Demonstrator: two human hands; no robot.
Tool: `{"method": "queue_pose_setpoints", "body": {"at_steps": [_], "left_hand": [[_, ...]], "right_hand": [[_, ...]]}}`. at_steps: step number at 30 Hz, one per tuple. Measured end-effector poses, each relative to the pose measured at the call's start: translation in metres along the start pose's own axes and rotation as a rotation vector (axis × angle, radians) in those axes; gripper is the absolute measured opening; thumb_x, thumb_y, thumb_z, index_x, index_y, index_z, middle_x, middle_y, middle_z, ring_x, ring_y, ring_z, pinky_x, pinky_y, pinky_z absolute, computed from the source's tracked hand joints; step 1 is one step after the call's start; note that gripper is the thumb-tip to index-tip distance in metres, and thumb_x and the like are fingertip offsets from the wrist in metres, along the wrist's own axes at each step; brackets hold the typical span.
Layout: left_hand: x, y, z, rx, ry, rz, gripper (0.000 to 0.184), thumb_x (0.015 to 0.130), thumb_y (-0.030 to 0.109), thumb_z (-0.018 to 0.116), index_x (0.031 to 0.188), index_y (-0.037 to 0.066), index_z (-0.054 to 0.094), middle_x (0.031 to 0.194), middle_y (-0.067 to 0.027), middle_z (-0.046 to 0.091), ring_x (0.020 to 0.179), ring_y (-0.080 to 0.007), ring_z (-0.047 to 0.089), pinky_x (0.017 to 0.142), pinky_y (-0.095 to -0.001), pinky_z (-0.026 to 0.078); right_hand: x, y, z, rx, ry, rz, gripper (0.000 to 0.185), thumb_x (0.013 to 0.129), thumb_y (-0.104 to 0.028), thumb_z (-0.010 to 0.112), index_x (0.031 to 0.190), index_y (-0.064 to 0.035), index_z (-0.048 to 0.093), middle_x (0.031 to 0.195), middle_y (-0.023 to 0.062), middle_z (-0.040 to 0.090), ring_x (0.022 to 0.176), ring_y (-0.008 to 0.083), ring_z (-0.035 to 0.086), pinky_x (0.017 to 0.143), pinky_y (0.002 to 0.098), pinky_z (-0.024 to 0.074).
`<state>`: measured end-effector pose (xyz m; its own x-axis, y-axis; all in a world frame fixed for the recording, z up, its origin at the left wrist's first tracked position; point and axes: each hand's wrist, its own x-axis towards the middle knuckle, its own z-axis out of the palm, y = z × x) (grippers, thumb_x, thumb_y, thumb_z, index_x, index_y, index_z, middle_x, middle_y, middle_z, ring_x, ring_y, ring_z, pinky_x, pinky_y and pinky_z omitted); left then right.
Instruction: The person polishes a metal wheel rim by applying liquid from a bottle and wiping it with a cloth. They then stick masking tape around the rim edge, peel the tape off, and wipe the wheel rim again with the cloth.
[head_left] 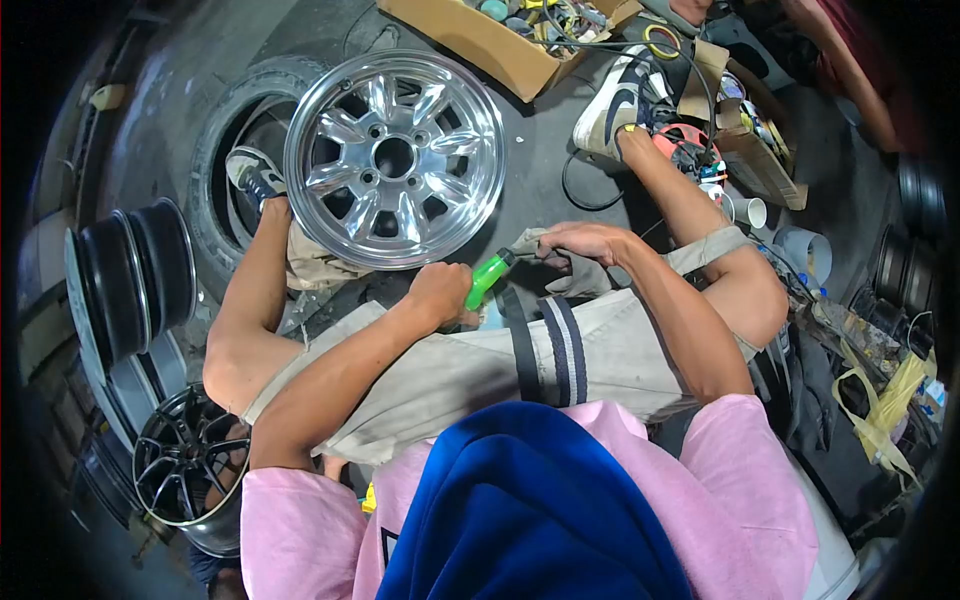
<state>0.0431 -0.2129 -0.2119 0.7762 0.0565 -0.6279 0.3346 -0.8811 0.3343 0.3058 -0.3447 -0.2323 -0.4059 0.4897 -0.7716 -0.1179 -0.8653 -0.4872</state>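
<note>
My left hand [441,291] is closed around a bright green bottle [487,279] with a black cap, tilted up to the right above my lap. The cap end comes close to a grey cloth [577,273]; I cannot tell whether they touch. Pinched in my right hand [585,243], that cloth hangs down toward my thigh. Just beyond my hands, a polished silver wheel rim [394,158] lies face up, its spokes and centre hole showing. Part of the bottle is hidden by my left fingers.
A tire [215,165] lies under the rim's left side, with my left shoe inside it. Several other rims [165,270] stand at left. A cardboard box [480,45] of supplies sits ahead; a black cable [575,195] loops near my right shoe. Another person's arm [855,80] shows at upper right.
</note>
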Motion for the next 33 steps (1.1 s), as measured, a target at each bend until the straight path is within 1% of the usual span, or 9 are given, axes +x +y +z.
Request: {"method": "queue_pose_setpoints", "body": {"at_steps": [10, 12, 16, 18, 22, 25, 31, 32, 33], "left_hand": [[0.0, -0.004, 0.009, 0.057, 0.093, 0.06, 0.056, 0.062, 0.043, 0.093, 0.089, 0.0, 0.069, 0.08, -0.0154, 0.073, 0.077, -0.0331, 0.076, 0.067, -0.0418, 0.061], [0.002, -0.005, 0.01, 0.038, 0.046, 0.03, 0.067, 0.062, 0.048, 0.093, 0.092, -0.004, 0.063, 0.079, -0.0205, 0.072, 0.076, -0.0376, 0.074, 0.068, -0.0439, 0.06], [0.002, -0.006, 0.012, 0.014, 0.06, 0.007, 0.068, 0.063, 0.048, 0.092, 0.093, -0.004, 0.061, 0.079, -0.0205, 0.072, 0.076, -0.0375, 0.074, 0.066, -0.0441, 0.06], [0.001, -0.007, 0.014, -0.007, 0.055, 0.012, 0.069, 0.065, 0.049, 0.092, 0.095, -0.004, 0.059, 0.079, -0.0201, 0.072, 0.076, -0.0375, 0.074, 0.066, -0.0441, 0.06], [0.001, -0.005, 0.013, -0.008, 0.055, 0.0, 0.071, 0.066, 0.049, 0.092, 0.099, -0.004, 0.058, 0.079, -0.0204, 0.072, 0.077, -0.0384, 0.074, 0.067, -0.0443, 0.06], [-0.002, -0.004, 0.013, -0.041, 0.043, -0.094, 0.067, 0.069, 0.042, 0.093, 0.105, -0.003, 0.057, 0.086, -0.0186, 0.073, 0.083, -0.0359, 0.076, 0.072, -0.0425, 0.061], [-0.006, -0.016, 0.02, -0.328, 0.095, -0.12, 0.066, 0.075, 0.03, 0.091, 0.118, 0.002, 0.051, 0.101, -0.0241, 0.072, 0.099, -0.0436, 0.071, 0.085, -0.0501, 0.059], [-0.007, -0.017, 0.021, -0.367, 0.122, -0.107, 0.065, 0.075, 0.026, 0.09, 0.121, 0.004, 0.051, 0.103, -0.0234, 0.072, 0.101, -0.0436, 0.071, 0.087, -0.0507, 0.058], [-0.009, -0.018, 0.019, -0.406, 0.148, -0.093, 0.065, 0.075, 0.023, 0.09, 0.124, 0.006, 0.052, 0.105, -0.0228, 0.072, 0.104, -0.0436, 0.07, 0.09, -0.0514, 0.057]], "right_hand": [[0.007, 0.005, 0.0, 0.009, -0.012, -0.041, 0.015, 0.087, -0.028, 0.061, 0.084, -0.0135, 0.06, 0.072, -0.0027, 0.052, 0.07, 0.0107, 0.046, 0.076, 0.028, 0.0379], [0.006, 0.003, 0.001, 0.061, -0.021, -0.018, 0.015, 0.088, -0.028, 0.06, 0.088, -0.0133, 0.061, 0.072, -0.0029, 0.051, 0.07, 0.01, 0.046, 0.073, 0.0274, 0.0394], [-0.002, -0.004, 0.004, 0.128, 0.013, 0.031, 0.016, 0.088, -0.028, 0.061, 0.091, -0.0128, 0.062, 0.072, -0.0028, 0.051, 0.069, 0.0098, 0.048, 0.07, 0.0267, 0.041], [-0.002, -0.005, 0.006, 0.151, 0.01, 0.012, 0.015, 0.092, -0.023, 0.059, 0.097, -0.009, 0.062, 0.071, -0.0024, 0.049, 0.066, 0.0096, 0.046, 0.061, 0.0256, 0.0396], [-0.005, -0.004, 0.004, 0.122, 0.03, 0.011, 0.014, 0.091, -0.023, 0.06, 0.09, -0.0097, 0.06, 0.07, -0.0022, 0.049, 0.066, 0.0097, 0.046, 0.062, 0.0259, 0.0401], [-0.005, -0.007, 0.004, 0.046, -0.038, -0.041, 0.017, 0.089, -0.027, 0.062, 0.094, -0.0112, 0.062, 0.072, -0.0021, 0.052, 0.07, 0.0101, 0.049, 0.07, 0.0268, 0.0422], [-0.013, -0.025, 0.031, 0.005, 0.045, -0.108, 0.026, 0.094, -0.036, 0.064, 0.1, -0.0106, 0.066, 0.074, -0.0022, 0.051, 0.07, 0.0089, 0.044, 0.072, 0.0246, 0.0379], [-0.008, -0.026, 0.031, -0.075, 0.088, -0.122, 0.035, 0.098, -0.041, 0.064, 0.105, -0.0079, 0.069, 0.082, -0.0009, 0.06, 0.077, 0.0124, 0.052, 0.076, 0.0285, 0.0428], [-0.005, -0.031, 0.036, -0.092, 0.085, -0.118, 0.035, 0.098, -0.041, 0.064, 0.105, -0.0079, 0.069, 0.082, -0.0009, 0.06, 0.077, 0.0124, 0.052, 0.076, 0.0285, 0.0428]]}}
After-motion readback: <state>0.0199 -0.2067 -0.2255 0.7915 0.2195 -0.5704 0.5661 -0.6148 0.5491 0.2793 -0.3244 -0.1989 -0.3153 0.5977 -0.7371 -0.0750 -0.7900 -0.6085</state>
